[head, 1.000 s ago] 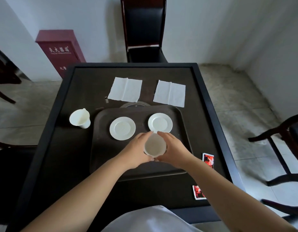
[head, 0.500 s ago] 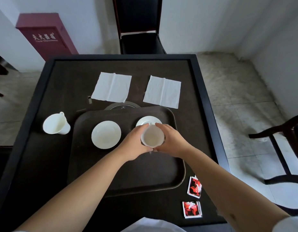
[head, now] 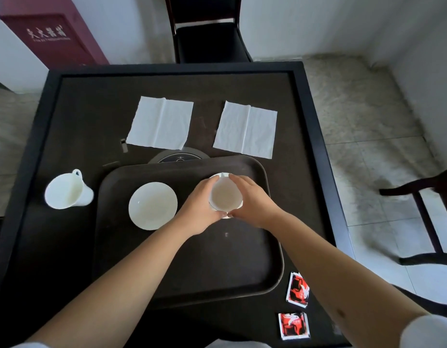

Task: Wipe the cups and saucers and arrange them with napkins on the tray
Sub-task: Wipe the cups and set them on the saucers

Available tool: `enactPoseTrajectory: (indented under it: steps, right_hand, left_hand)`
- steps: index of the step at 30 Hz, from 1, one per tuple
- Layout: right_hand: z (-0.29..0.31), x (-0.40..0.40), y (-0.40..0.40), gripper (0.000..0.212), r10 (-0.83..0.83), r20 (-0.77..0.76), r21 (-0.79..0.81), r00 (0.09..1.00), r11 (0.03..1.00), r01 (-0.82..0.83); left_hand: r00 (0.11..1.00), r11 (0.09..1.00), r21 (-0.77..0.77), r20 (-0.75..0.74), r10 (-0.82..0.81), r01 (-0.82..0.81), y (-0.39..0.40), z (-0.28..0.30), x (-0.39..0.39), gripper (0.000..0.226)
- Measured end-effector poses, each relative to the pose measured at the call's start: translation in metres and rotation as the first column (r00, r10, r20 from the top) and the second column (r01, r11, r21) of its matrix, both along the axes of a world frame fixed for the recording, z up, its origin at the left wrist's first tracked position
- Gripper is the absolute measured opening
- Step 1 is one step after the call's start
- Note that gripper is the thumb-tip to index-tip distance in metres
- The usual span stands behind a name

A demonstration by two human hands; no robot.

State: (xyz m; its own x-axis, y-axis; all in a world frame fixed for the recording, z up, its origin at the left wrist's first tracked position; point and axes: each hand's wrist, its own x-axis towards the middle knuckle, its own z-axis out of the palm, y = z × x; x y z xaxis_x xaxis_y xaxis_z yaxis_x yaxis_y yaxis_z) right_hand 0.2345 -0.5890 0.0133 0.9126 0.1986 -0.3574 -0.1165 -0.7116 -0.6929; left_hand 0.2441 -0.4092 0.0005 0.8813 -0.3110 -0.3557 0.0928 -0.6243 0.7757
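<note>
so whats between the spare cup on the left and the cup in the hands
In the head view, the tray's left rim and an empty saucer on it lie between the spare cup and the held cup.

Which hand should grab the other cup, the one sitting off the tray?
Probably the left hand. The other cup stands on the table left of the tray, on that hand's side. The right hand would have to cross over the empty saucer.
</note>
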Motion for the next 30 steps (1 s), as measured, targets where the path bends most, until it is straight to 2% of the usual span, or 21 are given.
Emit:
enactPoseTrajectory:
  steps: [14, 18, 20, 24, 27, 30]
  right_hand:
    - [-0.004, -0.002, -0.001, 0.099, 0.022, -0.002, -0.069, 1.000, 0.997, -0.022]
    - [0.002, -0.011, 0.002, 0.117, 0.075, 0.000, -0.142, 0.997, 0.987, -0.075]
    - [0.008, -0.021, 0.005, 0.119, 0.072, 0.039, -0.215, 0.997, 0.975, -0.062]
    - [0.023, -0.044, 0.015, 0.095, 0.048, 0.173, -0.273, 0.984, 0.962, 0.001]
    - [0.038, -0.060, 0.029, 0.076, 0.103, 0.196, -0.318, 0.975, 0.948, -0.037]
    - [0.052, -0.076, 0.048, 0.072, 0.147, 0.161, -0.337, 0.976, 0.938, -0.085]
  left_hand:
    - [1.000, 1.000, 0.021, -0.022, -0.013, 0.014, -0.005, -0.001, 0.001, 0.099]
    - [0.993, 0.987, 0.141, 0.080, -0.091, 0.080, -0.007, 0.007, -0.006, 0.108]
    - [0.986, 0.979, 0.183, 0.130, -0.109, 0.084, -0.002, 0.013, -0.014, 0.107]
    - [0.958, 0.957, 0.271, 0.235, -0.168, 0.101, 0.025, 0.026, -0.035, 0.091]
    - [0.962, 0.926, 0.358, 0.191, -0.193, 0.115, 0.051, 0.037, -0.056, 0.086]
    - [0.968, 0.901, 0.419, 0.155, -0.195, 0.115, 0.079, 0.047, -0.077, 0.082]
